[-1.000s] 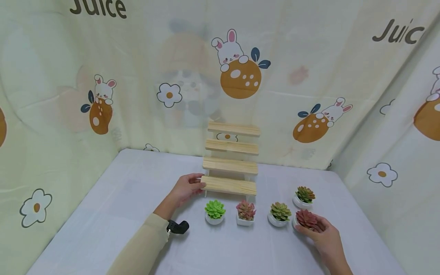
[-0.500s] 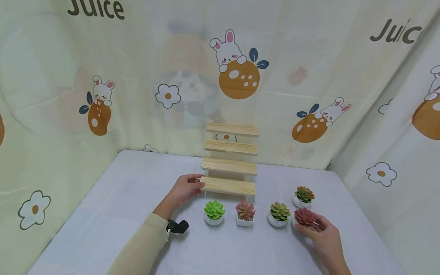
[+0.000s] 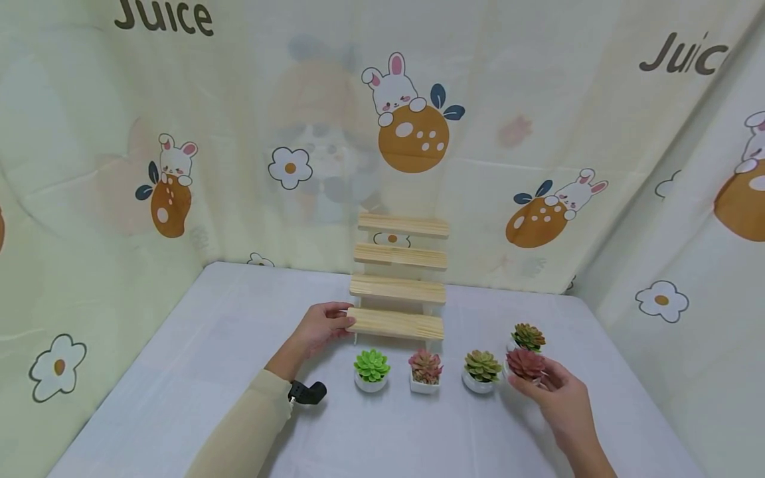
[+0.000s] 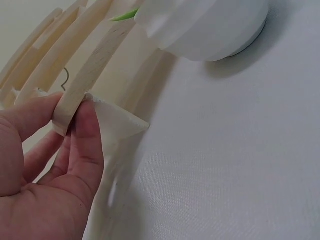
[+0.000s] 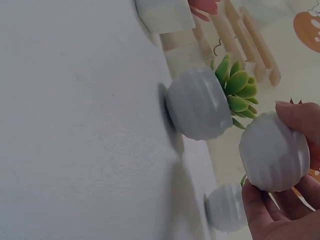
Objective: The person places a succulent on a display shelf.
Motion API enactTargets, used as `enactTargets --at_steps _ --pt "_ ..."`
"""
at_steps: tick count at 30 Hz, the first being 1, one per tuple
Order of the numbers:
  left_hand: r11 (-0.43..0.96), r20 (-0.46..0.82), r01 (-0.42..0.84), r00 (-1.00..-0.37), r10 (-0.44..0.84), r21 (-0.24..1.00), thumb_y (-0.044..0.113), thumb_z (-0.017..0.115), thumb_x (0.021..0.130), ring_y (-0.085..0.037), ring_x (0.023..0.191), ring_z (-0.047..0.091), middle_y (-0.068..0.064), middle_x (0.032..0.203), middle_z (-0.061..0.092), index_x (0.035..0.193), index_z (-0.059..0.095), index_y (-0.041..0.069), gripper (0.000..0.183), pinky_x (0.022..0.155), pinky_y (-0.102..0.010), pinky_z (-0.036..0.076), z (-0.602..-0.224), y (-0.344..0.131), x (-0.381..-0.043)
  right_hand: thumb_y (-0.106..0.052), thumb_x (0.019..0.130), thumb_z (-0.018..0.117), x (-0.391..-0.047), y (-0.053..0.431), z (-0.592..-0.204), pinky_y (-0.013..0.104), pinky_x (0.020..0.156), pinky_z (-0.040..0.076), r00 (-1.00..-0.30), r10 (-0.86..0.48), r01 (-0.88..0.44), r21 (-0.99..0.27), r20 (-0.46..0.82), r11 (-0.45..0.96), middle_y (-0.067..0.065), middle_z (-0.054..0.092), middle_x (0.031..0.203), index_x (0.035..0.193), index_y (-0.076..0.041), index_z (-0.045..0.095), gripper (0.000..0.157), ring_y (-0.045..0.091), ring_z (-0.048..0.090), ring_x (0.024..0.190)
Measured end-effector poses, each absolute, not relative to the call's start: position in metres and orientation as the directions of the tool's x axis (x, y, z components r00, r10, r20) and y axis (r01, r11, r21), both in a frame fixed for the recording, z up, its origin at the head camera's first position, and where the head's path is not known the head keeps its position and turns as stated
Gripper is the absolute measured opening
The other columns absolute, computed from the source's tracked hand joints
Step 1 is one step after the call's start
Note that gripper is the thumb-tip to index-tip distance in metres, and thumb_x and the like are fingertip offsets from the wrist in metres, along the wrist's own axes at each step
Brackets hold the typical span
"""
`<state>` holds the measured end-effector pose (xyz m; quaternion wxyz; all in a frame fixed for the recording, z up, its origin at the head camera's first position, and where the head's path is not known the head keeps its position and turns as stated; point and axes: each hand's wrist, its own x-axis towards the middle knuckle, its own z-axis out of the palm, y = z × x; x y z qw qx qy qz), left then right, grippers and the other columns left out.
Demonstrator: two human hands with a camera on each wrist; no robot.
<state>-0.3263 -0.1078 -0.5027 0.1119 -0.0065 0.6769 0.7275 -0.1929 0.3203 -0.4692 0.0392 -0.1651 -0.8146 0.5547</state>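
Observation:
My left hand (image 3: pixel 323 326) pinches the left end of the lowest board of a small wooden tiered shelf (image 3: pixel 396 323), thumb above and fingers below in the left wrist view. With my right hand (image 3: pixel 564 401) I grip a dark red potted succulent (image 3: pixel 526 364); in the right wrist view its white ribbed pot (image 5: pixel 275 152) is lifted off the table, between thumb and fingers. Just left of it stands an olive-green succulent (image 3: pixel 482 367) in a white pot. Behind it is a brownish-green succulent (image 3: pixel 528 337), its pot partly hidden by the held plant.
A bright green succulent (image 3: pixel 372 367) in a round pot and a pinkish succulent (image 3: pixel 425 369) in a square pot stand before the shelf. The white-covered table (image 3: pixel 239 332) meets a printed curtain (image 3: pixel 323 86) at the back.
My right hand has raised the dark red succulent off the table, so it now overlaps the plant behind. My left hand keeps its hold on the shelf. The head view has shifted slightly.

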Motion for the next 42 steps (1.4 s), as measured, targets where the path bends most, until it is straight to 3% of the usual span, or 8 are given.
enactTargets --at_steps 6,11,14,19,25,30,37,42 --pt "-0.029 -0.195 -0.202 -0.968 0.156 0.979 0.000 0.072 0.093 -0.017 0.088 0.068 -0.013 0.109 0.066 0.136 0.062 -0.002 0.043 0.079 -0.030 0.062 -0.500 -0.108 -0.326 -0.028 0.079 0.091 -0.195 0.320 -0.463 0.010 0.078 0.055 -0.954 0.296 0.153 -0.917 -0.041 0.368 -0.035 0.062 0.097 0.143 -0.005 0.055 0.077 -0.016 0.060 0.094" --pt "-0.023 -0.197 -0.203 -0.967 0.164 0.979 0.000 0.073 0.092 -0.017 0.089 0.068 -0.014 0.113 0.065 0.137 0.061 -0.002 0.046 0.078 -0.031 0.062 -0.498 -0.108 -0.327 -0.028 0.080 0.090 -0.197 0.319 -0.456 0.010 0.078 0.054 -0.961 0.275 0.117 -0.913 -0.005 0.391 -0.034 0.064 0.101 0.142 -0.005 0.057 0.073 -0.015 0.061 0.096" --pt "-0.010 -0.189 -0.194 -0.967 0.169 0.981 0.001 0.074 0.092 -0.017 0.088 0.068 -0.015 0.115 0.065 0.138 0.061 -0.002 0.048 0.078 -0.031 0.062 -0.496 -0.108 -0.326 -0.032 0.080 0.090 -0.200 0.317 -0.451 0.007 0.079 0.052 -0.961 0.277 0.125 -0.900 -0.005 0.417 -0.027 0.066 0.112 0.142 -0.008 0.058 0.073 -0.016 0.059 0.098" --pt "0.021 -0.185 -0.184 -0.966 0.179 0.983 0.004 0.075 0.092 -0.016 0.088 0.069 -0.017 0.120 0.064 0.140 0.059 -0.002 0.050 0.081 -0.034 0.063 -0.494 -0.109 -0.326 -0.040 0.080 0.088 -0.204 0.310 -0.440 0.003 0.081 0.048 -0.959 0.283 0.140 -0.876 -0.004 0.461 -0.004 0.062 0.136 0.144 -0.012 0.058 0.076 -0.018 0.054 0.101" --pt "0.014 -0.183 -0.184 -0.964 0.192 0.983 0.003 0.074 0.093 -0.016 0.089 0.069 -0.017 0.121 0.065 0.141 0.058 -0.003 0.051 0.082 -0.035 0.063 -0.493 -0.111 -0.325 -0.044 0.081 0.086 -0.211 0.301 -0.430 0.000 0.083 0.046 -0.970 0.244 0.122 -0.893 -0.014 0.433 0.012 0.052 0.153 0.151 -0.010 0.050 0.086 0.002 0.056 0.123" --pt "0.007 -0.174 -0.176 -0.964 0.203 0.984 0.003 0.074 0.092 -0.018 0.092 0.070 -0.018 0.121 0.064 0.141 0.057 -0.003 0.052 0.082 -0.035 0.063 -0.493 -0.113 -0.324 -0.044 0.082 0.086 -0.220 0.290 -0.424 0.004 0.085 0.050 -0.980 0.198 0.054 -0.907 0.033 0.417 0.014 0.055 0.149 0.150 -0.009 0.050 0.084 -0.009 0.057 0.109" --pt "0.017 -0.186 -0.187 -0.961 0.202 0.982 0.003 0.074 0.092 -0.018 0.092 0.069 -0.017 0.121 0.064 0.141 0.058 -0.002 0.052 0.082 -0.034 0.063 -0.492 -0.113 -0.324 -0.045 0.086 0.082 -0.235 0.270 -0.410 0.003 0.088 0.048 -0.992 0.109 -0.013 -0.905 0.065 0.426 0.012 0.056 0.148 0.151 -0.011 0.050 0.080 0.011 0.057 0.123" --pt "0.015 -0.192 -0.193 -0.961 0.200 0.981 0.001 0.075 0.091 -0.018 0.089 0.069 -0.017 0.119 0.064 0.139 0.060 0.000 0.050 0.079 -0.033 0.063 -0.493 -0.113 -0.325 -0.042 0.085 0.084 -0.247 0.255 -0.407 0.006 0.087 0.051 -0.995 0.079 -0.032 -0.917 0.069 0.397 0.011 0.059 0.144 0.148 -0.012 0.053 0.077 0.006 0.059 0.114"
